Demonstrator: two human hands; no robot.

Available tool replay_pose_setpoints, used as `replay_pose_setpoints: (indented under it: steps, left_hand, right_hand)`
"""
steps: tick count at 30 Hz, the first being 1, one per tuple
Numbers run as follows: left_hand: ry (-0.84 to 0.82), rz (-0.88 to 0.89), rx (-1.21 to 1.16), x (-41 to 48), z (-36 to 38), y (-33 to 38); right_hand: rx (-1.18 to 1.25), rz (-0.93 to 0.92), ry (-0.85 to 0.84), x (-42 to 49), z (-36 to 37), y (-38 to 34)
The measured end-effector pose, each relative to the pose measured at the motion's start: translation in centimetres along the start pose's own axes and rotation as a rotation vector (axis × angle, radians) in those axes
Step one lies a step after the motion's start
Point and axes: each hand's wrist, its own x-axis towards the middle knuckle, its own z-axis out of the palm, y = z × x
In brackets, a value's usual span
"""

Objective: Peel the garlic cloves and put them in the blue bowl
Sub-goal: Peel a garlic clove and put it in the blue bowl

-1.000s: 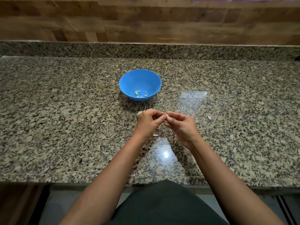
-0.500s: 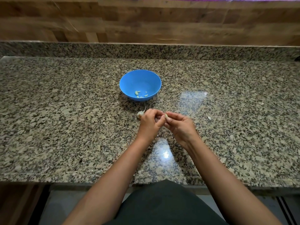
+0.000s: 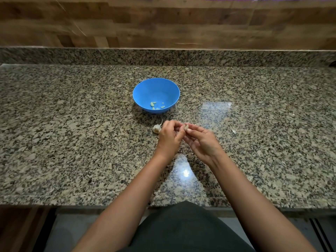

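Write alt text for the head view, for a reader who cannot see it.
The left hand and right hand pinch a clove over a counter. Beyond, a bowl holds peeled cloves; a garlic bulb lies by the left hand.

Dim warm light, overhead glare on granite counter [image 3: 72, 142], wide-angle bowing

A bowl [image 3: 156, 88] holding cloves [image 3: 153, 104] is set on the counter [image 3: 72, 142] behind the left hand [image 3: 169, 137] and right hand [image 3: 203, 140], a clove [image 3: 186, 127] pinched between them. A bulb [image 3: 156, 128] is laid just left; perhaps a peel [image 3: 233, 131] farther right.
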Motion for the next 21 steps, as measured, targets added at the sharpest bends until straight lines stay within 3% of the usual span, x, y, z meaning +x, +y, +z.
replay_pose_setpoints:
  steps: [5, 9, 15, 19, 21]
  left_hand:
    - [-0.006, 0.0, 0.009, 0.0, 0.0, 0.2]
    - [0.026, -0.078, -0.015, 0.1, -0.1, 0.1]
    - [-0.187, -0.212, 0.248, 0.4, 0.3, -0.9]
    - [-0.186, -0.273, 0.137, 1.3, 0.7, -0.4]
    - [-0.21, -0.302, -0.069, 2.1, 0.9, 0.1]
  right_hand:
    - [-0.008, 0.001, -0.004, 0.0, -0.2, 0.0]
    - [-0.149, -0.053, 0.093, 0.4, -0.8, -0.1]
    - [-0.645, -0.152, 0.218, 0.5, -3.3, -0.7]
    - [-0.824, -0.203, 0.277, 0.9, -4.1, -1.2]
    - [-0.765, -0.163, 0.297, 1.2, -4.0, -1.6]
